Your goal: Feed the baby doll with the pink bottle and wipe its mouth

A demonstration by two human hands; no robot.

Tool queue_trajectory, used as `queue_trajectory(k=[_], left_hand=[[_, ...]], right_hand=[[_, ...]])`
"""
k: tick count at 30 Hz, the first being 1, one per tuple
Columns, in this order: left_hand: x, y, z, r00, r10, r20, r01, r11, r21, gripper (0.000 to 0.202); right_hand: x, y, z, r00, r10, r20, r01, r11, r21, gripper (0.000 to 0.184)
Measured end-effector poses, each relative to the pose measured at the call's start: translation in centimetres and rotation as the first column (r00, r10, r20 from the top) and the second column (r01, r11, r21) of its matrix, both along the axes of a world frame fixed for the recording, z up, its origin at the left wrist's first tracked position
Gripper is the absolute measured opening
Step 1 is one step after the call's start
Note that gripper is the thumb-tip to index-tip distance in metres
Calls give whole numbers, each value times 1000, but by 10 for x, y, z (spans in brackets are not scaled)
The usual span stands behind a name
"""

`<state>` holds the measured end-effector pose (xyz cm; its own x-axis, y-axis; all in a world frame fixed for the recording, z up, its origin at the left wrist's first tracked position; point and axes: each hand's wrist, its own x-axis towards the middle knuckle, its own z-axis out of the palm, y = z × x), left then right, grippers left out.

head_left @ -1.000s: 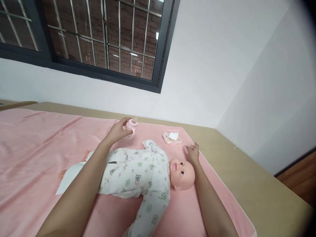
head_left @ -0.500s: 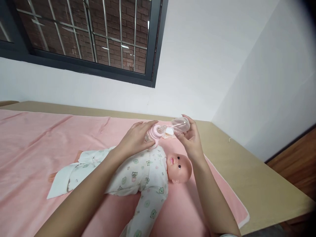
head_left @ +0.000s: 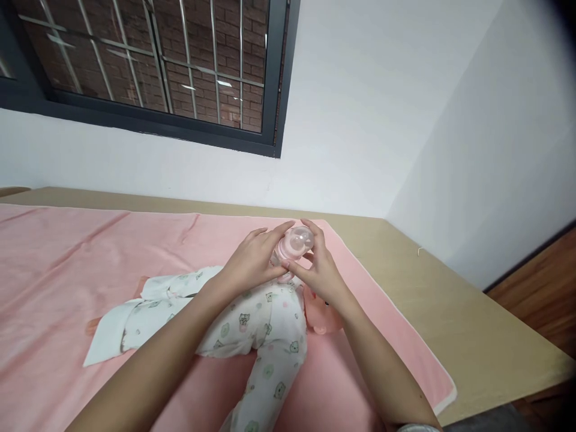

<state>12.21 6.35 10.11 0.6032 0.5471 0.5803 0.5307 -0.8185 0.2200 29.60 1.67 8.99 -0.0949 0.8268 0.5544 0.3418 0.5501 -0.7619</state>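
A baby bottle (head_left: 282, 249) with a pink collar is held over the doll's chest by my left hand (head_left: 252, 259), its fingers wrapped round the body. My right hand (head_left: 320, 269) grips the clear dome cap (head_left: 303, 239) of the bottle, which now sits over the teat end. Whether the cap is fully seated I cannot tell. Beneath both hands lies a baby doll (head_left: 252, 315) on its back, in a white suit with small green bear prints. Its head (head_left: 319, 313) points right and is partly hidden by my right wrist.
A pink blanket (head_left: 63, 270) covers much of the wooden tabletop (head_left: 427, 312), and its edge runs diagonally at the right. White walls (head_left: 342, 120) rise behind. At the upper left is a dark-framed window (head_left: 180, 129) with metal bars.
My right hand has moved left, bringing the clear cap onto the teat end of the bottle. The white object seen behind the bottle earlier is now hidden. My left hand keeps its hold.
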Motion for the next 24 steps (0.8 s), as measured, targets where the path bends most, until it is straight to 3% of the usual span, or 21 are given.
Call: queue_trajectory(k=[9, 15, 19, 24], left_hand=[[1, -2, -1, 999, 21, -33, -20, 999, 31, 80], [-9, -13, 7, 998, 21, -51, -22, 999, -29, 76], [-20, -29, 20, 983, -125, -133, 110, 988, -111, 61], [-30, -55, 34, 882, -361, -302, 310, 928, -206, 47]], right_hand=[[-6, 4, -6, 995, -60, -81, 62, 998, 19, 78], [28, 23, -6, 965, -190, -183, 207, 975, 78, 85], [73, 43, -12, 904, -401, -149, 416, 905, 88, 92], [120, 66, -33, 750, -661, 33, 654, 748, 109, 96]])
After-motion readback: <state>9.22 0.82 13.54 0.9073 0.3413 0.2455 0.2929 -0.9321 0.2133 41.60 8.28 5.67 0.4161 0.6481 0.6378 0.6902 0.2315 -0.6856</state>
